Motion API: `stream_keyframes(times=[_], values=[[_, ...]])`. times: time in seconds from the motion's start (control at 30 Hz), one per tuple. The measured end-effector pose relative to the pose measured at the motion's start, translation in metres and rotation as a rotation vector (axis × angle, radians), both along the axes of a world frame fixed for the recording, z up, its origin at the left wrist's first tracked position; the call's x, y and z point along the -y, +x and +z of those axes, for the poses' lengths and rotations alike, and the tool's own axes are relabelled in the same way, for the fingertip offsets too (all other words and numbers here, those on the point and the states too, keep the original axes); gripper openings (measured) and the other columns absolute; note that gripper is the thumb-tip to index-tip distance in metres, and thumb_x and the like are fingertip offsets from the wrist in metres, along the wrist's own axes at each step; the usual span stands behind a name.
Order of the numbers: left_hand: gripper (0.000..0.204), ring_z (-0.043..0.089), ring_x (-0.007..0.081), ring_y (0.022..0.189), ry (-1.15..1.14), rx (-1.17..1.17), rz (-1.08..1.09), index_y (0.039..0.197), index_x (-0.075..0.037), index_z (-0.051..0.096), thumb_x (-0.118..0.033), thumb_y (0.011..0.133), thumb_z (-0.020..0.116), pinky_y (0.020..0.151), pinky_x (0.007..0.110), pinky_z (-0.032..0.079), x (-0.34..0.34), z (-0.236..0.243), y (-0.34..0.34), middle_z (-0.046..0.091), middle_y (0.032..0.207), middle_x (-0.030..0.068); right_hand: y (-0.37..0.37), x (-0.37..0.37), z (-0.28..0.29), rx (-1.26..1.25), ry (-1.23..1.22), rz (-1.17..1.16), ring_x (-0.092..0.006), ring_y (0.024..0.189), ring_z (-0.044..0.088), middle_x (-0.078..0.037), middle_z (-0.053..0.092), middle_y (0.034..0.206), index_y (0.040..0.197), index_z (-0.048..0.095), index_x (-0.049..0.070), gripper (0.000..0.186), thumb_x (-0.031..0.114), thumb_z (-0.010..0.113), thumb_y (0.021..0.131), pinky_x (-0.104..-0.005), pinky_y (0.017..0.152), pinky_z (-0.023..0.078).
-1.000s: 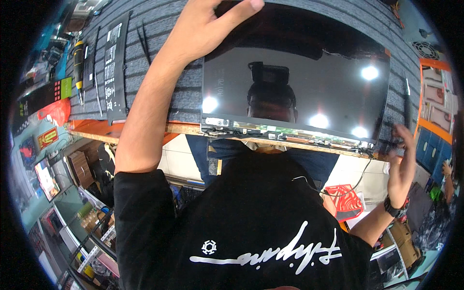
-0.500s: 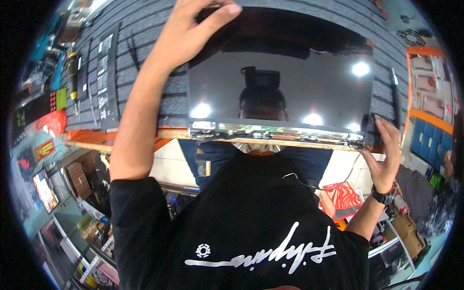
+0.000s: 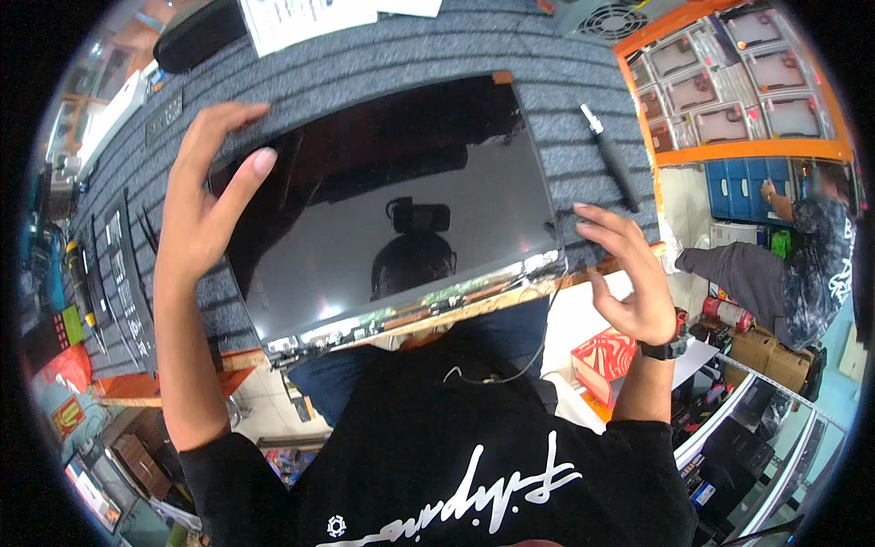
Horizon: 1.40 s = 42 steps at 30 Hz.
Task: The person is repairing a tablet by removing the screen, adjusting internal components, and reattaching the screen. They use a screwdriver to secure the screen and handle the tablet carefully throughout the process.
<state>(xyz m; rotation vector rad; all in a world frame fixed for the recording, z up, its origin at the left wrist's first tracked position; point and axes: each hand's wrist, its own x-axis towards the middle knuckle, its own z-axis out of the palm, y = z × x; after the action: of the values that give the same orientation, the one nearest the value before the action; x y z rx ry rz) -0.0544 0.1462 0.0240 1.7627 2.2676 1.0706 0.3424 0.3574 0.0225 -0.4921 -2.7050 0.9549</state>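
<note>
A dark, glossy laptop screen panel (image 3: 392,201) lies slightly askew on the ribbed grey mat, reflecting a head and headgear. Along its near edge runs an exposed strip of electronics (image 3: 456,296), with a thin cable (image 3: 519,365) hanging down. My left hand (image 3: 205,201) is open at the panel's left side, thumb over the screen and fingers near the far-left edge; contact is unclear. My right hand (image 3: 629,278) is open just beside the panel's right edge, fingers apart and slightly curved. A black pen-like tool (image 3: 611,159) lies beyond it.
A battery (image 3: 128,283) and yellow-black screwdriver (image 3: 80,283) lie left on the mat (image 3: 565,82). Papers (image 3: 301,18) and a black case (image 3: 196,36) sit at the back. Orange-framed shelving (image 3: 729,150) stands right, where another person (image 3: 811,264) is at blue drawers (image 3: 743,182).
The view has swung rightward, bringing the other person and more shelving in. The panel now appears rotated. My left hand has moved lower in the picture; my right hand has shifted leftward, fingers open.
</note>
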Motion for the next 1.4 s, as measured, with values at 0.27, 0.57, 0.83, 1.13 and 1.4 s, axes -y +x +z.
stream_keyframes(times=[0.27, 0.57, 0.83, 1.13, 1.4], values=[[0.025, 0.060, 0.0274, 0.121, -0.184, -0.008, 0.167, 0.119, 0.003, 0.068, -0.006, 0.097, 0.062, 0.108, 0.036, 0.041, 0.049, 0.011, -0.015, 0.066, 0.122, 0.0149, -0.095, -0.048, 0.019, -0.128, 0.333, 0.073, -0.0364, 0.114, 0.062, -0.017, 0.065, 0.124, 0.124, 0.065, 0.002, 0.043, -0.005, 0.054, 0.083, -0.0439, 0.098, 0.050], [0.041, 0.063, 0.0338, 0.119, -0.143, -0.069, 0.194, 0.124, -0.001, 0.068, 0.005, 0.087, 0.052, 0.104, 0.038, 0.048, 0.075, -0.006, -0.019, 0.066, 0.126, 0.0167, -0.147, -0.063, -0.011, -0.085, 0.393, 0.008, -0.0392, 0.122, 0.059, -0.020, 0.065, 0.126, 0.127, 0.063, 0.000, 0.049, -0.013, 0.047, 0.083, -0.0430, 0.108, 0.045], [0.052, 0.062, 0.0345, 0.115, -0.165, -0.152, 0.198, 0.129, -0.005, 0.067, 0.003, 0.080, 0.052, 0.101, 0.041, 0.049, 0.082, -0.010, -0.019, 0.065, 0.124, 0.0134, -0.147, -0.063, -0.011, -0.098, 0.308, -0.010, -0.0331, 0.123, 0.062, -0.018, 0.069, 0.126, 0.125, 0.065, -0.001, 0.046, -0.015, 0.044, 0.086, -0.0377, 0.108, 0.044], [0.050, 0.061, 0.0343, 0.117, -0.154, -0.275, 0.167, 0.132, -0.007, 0.066, 0.001, 0.084, 0.054, 0.102, 0.043, 0.049, 0.086, -0.022, -0.022, 0.064, 0.126, 0.0135, -0.142, -0.075, -0.025, -0.040, 0.386, -0.031, -0.0273, 0.125, 0.063, -0.016, 0.069, 0.129, 0.130, 0.066, 0.002, 0.051, -0.013, 0.042, 0.088, -0.0355, 0.111, 0.043], [0.031, 0.068, 0.0212, 0.102, -0.055, -0.071, 0.247, 0.122, -0.005, 0.070, -0.016, 0.093, 0.070, 0.090, 0.034, 0.051, 0.103, -0.014, -0.019, 0.071, 0.109, 0.0092, -0.119, -0.076, -0.018, -0.112, 0.175, -0.172, -0.0201, 0.123, 0.063, -0.014, 0.065, 0.137, 0.142, 0.058, 0.003, 0.038, 0.004, 0.050, 0.105, -0.0327, 0.106, 0.046]])
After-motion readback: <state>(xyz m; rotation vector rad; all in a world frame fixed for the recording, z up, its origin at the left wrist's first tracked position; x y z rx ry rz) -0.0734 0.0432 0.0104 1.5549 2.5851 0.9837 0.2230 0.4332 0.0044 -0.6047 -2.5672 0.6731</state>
